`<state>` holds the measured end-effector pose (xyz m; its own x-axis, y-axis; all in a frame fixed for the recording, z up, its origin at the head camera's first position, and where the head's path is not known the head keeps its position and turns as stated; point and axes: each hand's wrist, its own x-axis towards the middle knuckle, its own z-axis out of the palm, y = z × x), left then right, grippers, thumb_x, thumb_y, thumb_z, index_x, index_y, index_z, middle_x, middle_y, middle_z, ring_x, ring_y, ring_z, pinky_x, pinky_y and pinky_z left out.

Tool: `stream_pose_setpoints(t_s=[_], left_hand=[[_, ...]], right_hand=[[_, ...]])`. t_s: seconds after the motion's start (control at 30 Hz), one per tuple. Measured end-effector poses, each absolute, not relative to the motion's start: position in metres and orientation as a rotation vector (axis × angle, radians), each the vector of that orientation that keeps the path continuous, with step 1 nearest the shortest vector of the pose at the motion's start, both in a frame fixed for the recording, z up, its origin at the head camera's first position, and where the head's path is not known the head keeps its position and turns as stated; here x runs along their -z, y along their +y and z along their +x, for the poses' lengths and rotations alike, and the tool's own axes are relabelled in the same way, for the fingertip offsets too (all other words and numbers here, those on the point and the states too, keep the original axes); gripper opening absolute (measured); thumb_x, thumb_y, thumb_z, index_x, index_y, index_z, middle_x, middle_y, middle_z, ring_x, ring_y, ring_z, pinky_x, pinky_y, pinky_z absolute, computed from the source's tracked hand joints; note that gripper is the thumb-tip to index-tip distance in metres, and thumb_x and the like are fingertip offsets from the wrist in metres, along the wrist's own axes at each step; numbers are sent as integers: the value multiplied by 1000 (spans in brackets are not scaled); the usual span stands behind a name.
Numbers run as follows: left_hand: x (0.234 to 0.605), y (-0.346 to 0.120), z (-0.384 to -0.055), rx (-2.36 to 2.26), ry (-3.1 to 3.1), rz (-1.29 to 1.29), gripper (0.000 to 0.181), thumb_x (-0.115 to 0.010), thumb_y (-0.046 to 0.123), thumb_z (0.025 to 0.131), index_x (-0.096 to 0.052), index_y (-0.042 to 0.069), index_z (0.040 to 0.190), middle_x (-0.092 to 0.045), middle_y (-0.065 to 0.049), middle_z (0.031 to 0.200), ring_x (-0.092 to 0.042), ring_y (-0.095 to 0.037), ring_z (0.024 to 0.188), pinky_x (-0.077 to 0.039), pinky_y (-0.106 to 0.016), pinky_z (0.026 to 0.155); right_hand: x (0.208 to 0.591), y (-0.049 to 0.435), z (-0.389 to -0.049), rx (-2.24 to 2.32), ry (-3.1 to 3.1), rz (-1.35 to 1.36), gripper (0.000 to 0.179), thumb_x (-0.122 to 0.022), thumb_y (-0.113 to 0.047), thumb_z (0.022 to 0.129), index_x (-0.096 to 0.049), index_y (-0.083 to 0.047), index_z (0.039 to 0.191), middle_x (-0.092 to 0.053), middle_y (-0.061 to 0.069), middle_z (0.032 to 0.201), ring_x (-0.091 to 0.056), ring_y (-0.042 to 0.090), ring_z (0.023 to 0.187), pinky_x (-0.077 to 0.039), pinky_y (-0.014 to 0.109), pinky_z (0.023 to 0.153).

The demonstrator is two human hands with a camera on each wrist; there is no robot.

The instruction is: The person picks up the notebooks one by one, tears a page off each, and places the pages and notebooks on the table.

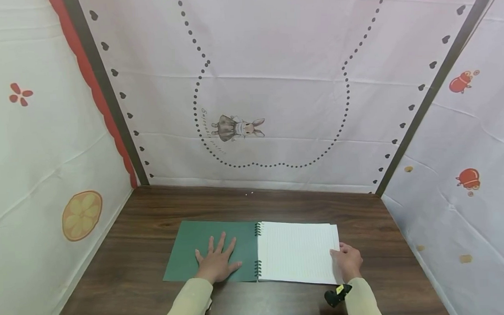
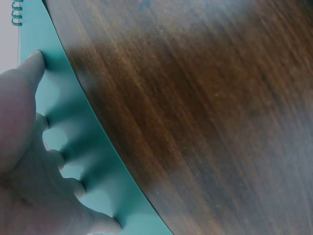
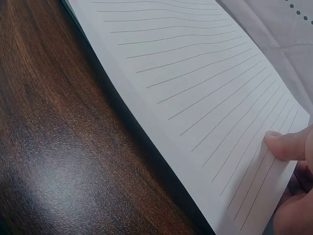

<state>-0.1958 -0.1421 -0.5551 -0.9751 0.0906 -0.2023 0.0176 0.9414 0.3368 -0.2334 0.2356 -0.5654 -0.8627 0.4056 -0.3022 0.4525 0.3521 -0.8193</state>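
Observation:
A spiral notebook lies spread on the table, its green cover (image 1: 180,252) on the left and a white lined page (image 1: 294,253) on the right, joined by a dark coil binding (image 1: 258,268). My left hand (image 1: 216,264) presses flat on the green cover with fingers spread; the left wrist view shows the fingertips touching it. At the page's outer edge, my right hand (image 1: 348,260) pinches the lined page (image 3: 195,98), thumb on top and the other fingers behind. In the right wrist view that page bends and is lifted off the table along its near edge.
The brown wooden table (image 1: 126,254) extends around the notebook. White printed cloth walls (image 1: 275,105) stand at the back and both sides. A small black device (image 1: 337,295) with a yellow label sits at the right wrist.

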Motion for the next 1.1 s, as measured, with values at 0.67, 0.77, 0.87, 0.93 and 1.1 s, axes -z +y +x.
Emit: stream_pose_setpoints(t_s=[0.67,0.77,0.87,0.93,1.1], left_hand=[[552,-153,-210,-497,2884,129,73,-57,53,91,-32,22,152,-14,-13,163,-8,-47,148,-6,-82,102],[552,-153,-209,-501,2882,129,73,-57,52,91,-32,22,152,-14,-13,163,-8,-47,148,-6,-82,102],[553,-153,-209,-503,2878,122,73,-58,53,91,-32,22,152,-14,-13,163,-8,-47,148,-5,-82,102],[553,-152,-210,-504,2881,118,73,-58,53,91,-32,23,152,-13,-12,163,-8,-47,148,-5,-82,102],[556,-153,-210,-490,2893,114,73,-57,54,91,-32,23,152,-14,-13,163,-8,-48,148,-6,-83,102]], right_hand=[[566,237,-238,1538,2574,855,34,-63,-13,91,-63,8,117,-52,32,134,-47,34,98,-38,39,72],[566,237,-238,1520,2578,847,35,-63,-14,92,-62,8,119,-54,32,131,-46,34,96,-38,38,71],[565,238,-237,1500,2578,836,38,-62,-15,92,-60,8,123,-55,31,129,-48,34,98,-41,41,76],[565,238,-237,1493,2578,820,39,-61,-15,93,-59,8,124,-55,31,127,-48,35,101,-43,44,80],[564,239,-235,1503,2574,768,39,-59,-17,94,-58,8,124,-56,29,125,-50,35,102,-44,47,84]])
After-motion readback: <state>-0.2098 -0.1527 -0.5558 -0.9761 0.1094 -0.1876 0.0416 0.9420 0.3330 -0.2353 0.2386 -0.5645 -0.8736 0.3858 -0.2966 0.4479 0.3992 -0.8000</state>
